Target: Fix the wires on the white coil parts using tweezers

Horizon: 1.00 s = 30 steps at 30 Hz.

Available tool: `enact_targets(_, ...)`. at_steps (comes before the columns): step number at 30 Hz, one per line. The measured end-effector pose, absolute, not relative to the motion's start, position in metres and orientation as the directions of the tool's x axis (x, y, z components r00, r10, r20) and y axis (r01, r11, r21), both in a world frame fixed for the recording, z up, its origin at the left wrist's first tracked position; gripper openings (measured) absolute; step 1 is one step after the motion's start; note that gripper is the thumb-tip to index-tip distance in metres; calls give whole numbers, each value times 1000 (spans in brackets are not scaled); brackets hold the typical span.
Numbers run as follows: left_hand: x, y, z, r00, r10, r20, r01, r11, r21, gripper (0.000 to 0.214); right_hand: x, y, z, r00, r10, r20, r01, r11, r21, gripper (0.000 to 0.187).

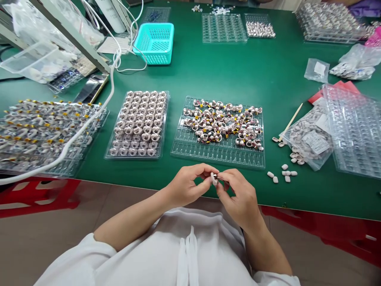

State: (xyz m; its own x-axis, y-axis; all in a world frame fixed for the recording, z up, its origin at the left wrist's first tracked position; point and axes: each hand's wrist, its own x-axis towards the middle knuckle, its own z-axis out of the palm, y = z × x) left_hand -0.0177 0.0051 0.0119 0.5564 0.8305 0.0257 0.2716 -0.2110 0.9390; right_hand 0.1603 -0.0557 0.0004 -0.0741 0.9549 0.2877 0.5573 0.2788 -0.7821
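Note:
My left hand [187, 183] and my right hand [238, 194] meet at the near edge of the green table [226, 71], fingertips pinched together on one small white earbud-like part [214, 178]. Just beyond them lies a clear tray [218, 153] heaped with loose white shells and yellow-tagged pieces. To its left a second clear tray [137, 124] holds neat rows of finished white parts. Small white caps [285, 173] lie loose to the right of my right hand.
A stacked tray of parts [44, 131] with a white cable [89, 123] across it sits at left. A bag of caps [311, 139], a wooden stick [291, 121] and empty clear trays [355, 131] lie at right. A teal basket [154, 43] stands at the back.

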Motion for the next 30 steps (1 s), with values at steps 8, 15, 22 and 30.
enact_targets(8,-19,5,9,560,811,171,184,-323,928,22,166,-56,3,36,994,103,363,83,-928,11)
enact_targets(15,-10,-10,0,361,931,-62,114,22,993,20,147,-64,-9,258,966,-13,98,-40,-994,11)
enact_targets(22,-4,-23,-5,262,961,-84,6,85,996,23,136,-70,-15,376,923,83,213,1,-977,9)
enact_targets(30,-13,-8,6,385,915,-119,36,114,993,19,150,-63,-5,119,921,371,522,260,-812,19)
